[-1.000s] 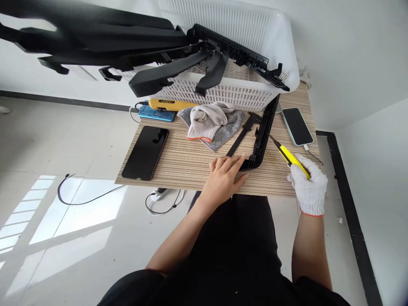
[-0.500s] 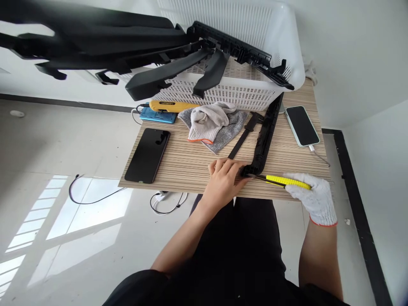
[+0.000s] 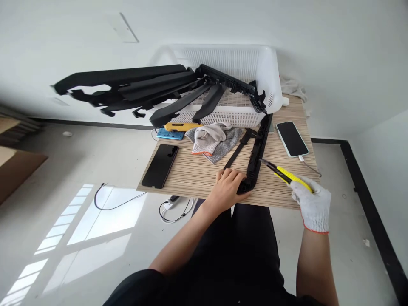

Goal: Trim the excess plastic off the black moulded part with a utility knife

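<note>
My bare left hand (image 3: 228, 187) grips the near end of a long black plastic trim part (image 3: 257, 157), which lies on the table with its far end by the basket. In a white knitted glove, my right hand (image 3: 310, 202) is closed round a yellow utility knife (image 3: 288, 175). The knife's blade points up and left, close to the right side of the trim part; whether it touches is hard to tell. A black caliper (image 3: 238, 149) lies just left of the part, its lower end near my left fingers.
A white basket (image 3: 270, 80) at the back holds several black trim parts (image 3: 127, 91) jutting out left. Grey-white gloves (image 3: 212, 138), a yellow tool (image 3: 181, 126), a blue box (image 3: 171, 134), a dark phone (image 3: 160, 165) and a charging phone (image 3: 292, 139) lie on the striped table (image 3: 191, 178).
The knife has swung from the part's near end to farther up its right side, tip now angled upward. My left hand stays on the part. The camera view has tilted up.
</note>
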Demonstrator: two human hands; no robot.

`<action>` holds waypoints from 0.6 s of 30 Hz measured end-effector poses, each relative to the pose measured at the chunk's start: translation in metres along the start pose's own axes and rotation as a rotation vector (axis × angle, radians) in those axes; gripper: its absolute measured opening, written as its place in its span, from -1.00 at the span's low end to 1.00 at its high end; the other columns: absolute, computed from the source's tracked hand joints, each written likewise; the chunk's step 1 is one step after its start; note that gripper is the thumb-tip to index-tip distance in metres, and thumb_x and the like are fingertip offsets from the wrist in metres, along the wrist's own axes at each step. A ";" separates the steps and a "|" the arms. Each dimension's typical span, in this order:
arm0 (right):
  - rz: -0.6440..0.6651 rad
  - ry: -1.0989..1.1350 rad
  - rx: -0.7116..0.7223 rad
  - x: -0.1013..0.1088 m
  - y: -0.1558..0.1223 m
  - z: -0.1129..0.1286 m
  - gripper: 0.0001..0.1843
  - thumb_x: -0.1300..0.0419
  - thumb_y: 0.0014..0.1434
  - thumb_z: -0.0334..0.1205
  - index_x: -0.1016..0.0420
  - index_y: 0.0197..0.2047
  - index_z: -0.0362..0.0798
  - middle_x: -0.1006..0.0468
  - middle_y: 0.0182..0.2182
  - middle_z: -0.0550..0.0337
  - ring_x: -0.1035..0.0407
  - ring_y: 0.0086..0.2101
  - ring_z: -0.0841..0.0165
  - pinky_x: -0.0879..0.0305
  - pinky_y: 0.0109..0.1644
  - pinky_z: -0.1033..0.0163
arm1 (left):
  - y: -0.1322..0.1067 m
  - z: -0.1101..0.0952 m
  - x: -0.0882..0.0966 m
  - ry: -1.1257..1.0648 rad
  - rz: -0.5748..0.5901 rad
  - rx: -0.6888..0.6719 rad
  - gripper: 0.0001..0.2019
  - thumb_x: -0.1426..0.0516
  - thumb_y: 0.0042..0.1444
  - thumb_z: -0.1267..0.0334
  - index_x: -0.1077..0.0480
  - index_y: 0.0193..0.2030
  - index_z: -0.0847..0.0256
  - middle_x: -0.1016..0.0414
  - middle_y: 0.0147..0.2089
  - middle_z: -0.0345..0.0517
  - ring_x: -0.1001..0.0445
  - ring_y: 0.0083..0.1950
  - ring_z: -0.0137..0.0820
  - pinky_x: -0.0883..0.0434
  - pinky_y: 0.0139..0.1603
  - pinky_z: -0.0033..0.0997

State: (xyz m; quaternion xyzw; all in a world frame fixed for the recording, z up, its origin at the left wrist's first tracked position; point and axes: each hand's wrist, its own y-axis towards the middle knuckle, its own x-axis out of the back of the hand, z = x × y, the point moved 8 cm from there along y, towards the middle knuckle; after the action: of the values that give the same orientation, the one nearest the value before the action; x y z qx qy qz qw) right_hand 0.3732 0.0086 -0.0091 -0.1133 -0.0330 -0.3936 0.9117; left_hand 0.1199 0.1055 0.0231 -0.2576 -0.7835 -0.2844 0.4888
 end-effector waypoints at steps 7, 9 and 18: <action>-0.048 0.242 -0.016 0.011 0.004 -0.001 -0.58 -0.53 -0.21 -0.08 -0.63 -0.29 -0.11 -0.56 -0.59 0.22 -0.30 -0.67 0.48 -0.24 -0.62 0.35 | 0.027 -0.016 -0.017 0.054 0.034 -0.165 -0.64 -0.19 0.31 -0.02 -0.39 -0.03 0.28 -0.50 -0.09 0.04 -0.53 -0.06 -0.17 -0.41 0.00 -0.21; -0.073 0.266 -0.048 0.013 0.005 -0.003 -0.58 -0.52 -0.24 -0.10 -0.61 -0.30 -0.11 -0.62 -0.54 0.15 -0.36 -0.66 0.45 -0.29 -0.60 0.35 | 0.033 -0.020 -0.019 0.087 0.047 -0.171 -0.66 -0.19 0.30 0.04 -0.37 -0.01 0.29 -0.48 -0.09 0.05 -0.53 -0.06 -0.17 -0.41 0.00 -0.22; -0.220 0.399 0.045 0.021 0.003 0.021 -0.73 -0.19 -0.03 -0.02 -0.52 -0.41 -0.06 -0.54 -0.57 0.25 -0.11 -0.74 0.56 0.07 -0.77 0.43 | -0.001 -0.044 -0.016 0.056 0.109 -0.254 -0.76 -0.16 0.31 0.20 -0.31 0.03 0.25 -0.47 -0.08 0.03 -0.50 -0.04 -0.17 -0.38 -0.05 -0.18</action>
State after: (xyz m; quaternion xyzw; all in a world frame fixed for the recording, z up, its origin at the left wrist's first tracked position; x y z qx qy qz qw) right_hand 0.3901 0.0007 0.0140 -0.0085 0.1268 -0.5043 0.8541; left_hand 0.1527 0.0727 0.0246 -0.3516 -0.7119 -0.3613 0.4889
